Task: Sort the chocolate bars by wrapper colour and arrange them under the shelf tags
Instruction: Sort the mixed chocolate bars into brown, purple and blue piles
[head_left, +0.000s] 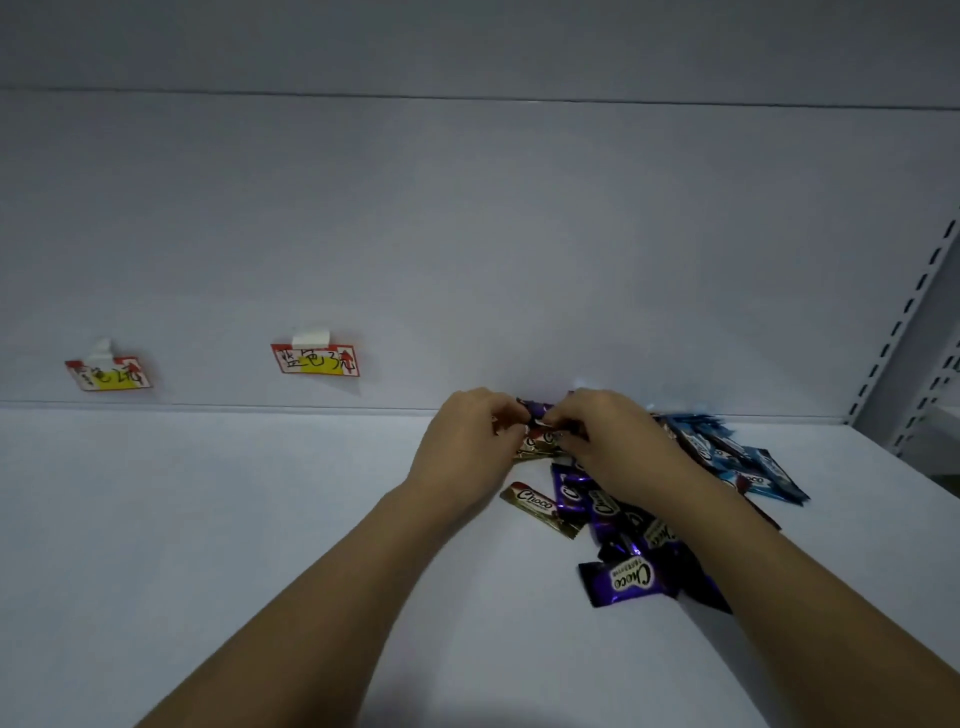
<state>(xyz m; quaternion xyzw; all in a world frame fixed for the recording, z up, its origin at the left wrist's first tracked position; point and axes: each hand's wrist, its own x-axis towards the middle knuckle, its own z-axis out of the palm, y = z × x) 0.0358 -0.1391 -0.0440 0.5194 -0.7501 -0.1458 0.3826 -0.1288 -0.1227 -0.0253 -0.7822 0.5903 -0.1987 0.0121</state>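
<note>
Chocolate bars (540, 434) pinched between left hand (462, 441) and right hand (608, 441), fingers curled round the wrappers, close to the back wall. Just below the grip: gold bar (540, 509) and purple bars (621, 577) on the shelf (208, 519). Right of it: blue bars (753, 467). Well left: two shelf tags (314, 358) taped up.

Slotted upright (906, 332) — right of white backboard (467, 234).
</note>
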